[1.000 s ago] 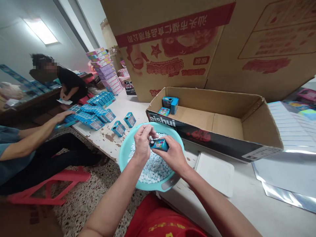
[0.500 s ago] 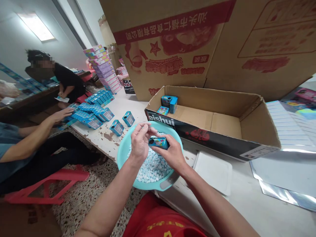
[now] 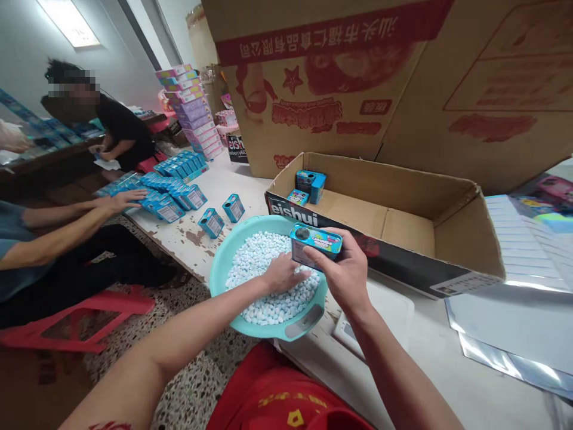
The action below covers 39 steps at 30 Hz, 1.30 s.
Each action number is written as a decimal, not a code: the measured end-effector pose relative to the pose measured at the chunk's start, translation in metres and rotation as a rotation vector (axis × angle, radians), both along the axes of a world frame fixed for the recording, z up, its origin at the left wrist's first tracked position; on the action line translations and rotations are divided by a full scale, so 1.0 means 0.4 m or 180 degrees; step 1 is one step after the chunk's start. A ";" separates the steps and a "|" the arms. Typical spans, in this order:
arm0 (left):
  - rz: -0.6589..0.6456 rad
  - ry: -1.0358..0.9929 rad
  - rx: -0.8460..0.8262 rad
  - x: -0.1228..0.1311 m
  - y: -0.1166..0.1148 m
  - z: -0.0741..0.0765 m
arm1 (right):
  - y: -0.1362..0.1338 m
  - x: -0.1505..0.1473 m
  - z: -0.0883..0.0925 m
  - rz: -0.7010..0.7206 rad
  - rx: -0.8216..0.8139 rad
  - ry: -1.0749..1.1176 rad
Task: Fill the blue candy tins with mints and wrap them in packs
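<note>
My right hand [image 3: 347,272] grips a small blue tin [image 3: 317,242] with a colourful printed top and a dark round spot on it. The tin is held above the right side of a turquoise basin [image 3: 221,257]. White and pale blue candies [image 3: 257,257] fill much of that basin. Down among them is my left hand [image 3: 284,273], just below the tin. Its visible fingers are apart, while some fingertips are hidden by the candies.
Behind the basin stands an open cardboard box [image 3: 389,221] with a few blue tins [image 3: 308,185] in its left corner. Two tins [image 3: 211,223] stand left of the basin near rows of tins [image 3: 172,194]. A co-worker's hand [image 3: 128,198] touches those rows. A white scale [image 3: 394,310] lies at right.
My left hand has dropped from beside the tin into the candies. My right hand has raised the tin and moved it right. The co-worker's hand has shifted right along the tin rows.
</note>
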<state>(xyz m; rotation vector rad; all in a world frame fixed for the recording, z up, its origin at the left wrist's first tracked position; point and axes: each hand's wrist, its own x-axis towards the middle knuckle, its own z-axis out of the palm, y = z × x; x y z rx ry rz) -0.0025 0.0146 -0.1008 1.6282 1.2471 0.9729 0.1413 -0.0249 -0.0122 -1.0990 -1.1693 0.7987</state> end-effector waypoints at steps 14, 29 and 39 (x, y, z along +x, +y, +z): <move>0.1068 -0.0864 -0.1284 -0.143 -0.011 0.111 | 0.016 -0.053 -0.098 0.0376 -0.0102 -0.1093; 0.1477 -0.2770 -0.0647 -0.057 0.010 0.199 | 0.002 -0.101 -0.098 0.0681 -0.0071 -0.1616; 0.1375 -0.2517 -0.0526 -0.033 0.009 0.206 | 0.007 -0.091 -0.080 0.0722 -0.0183 -0.1559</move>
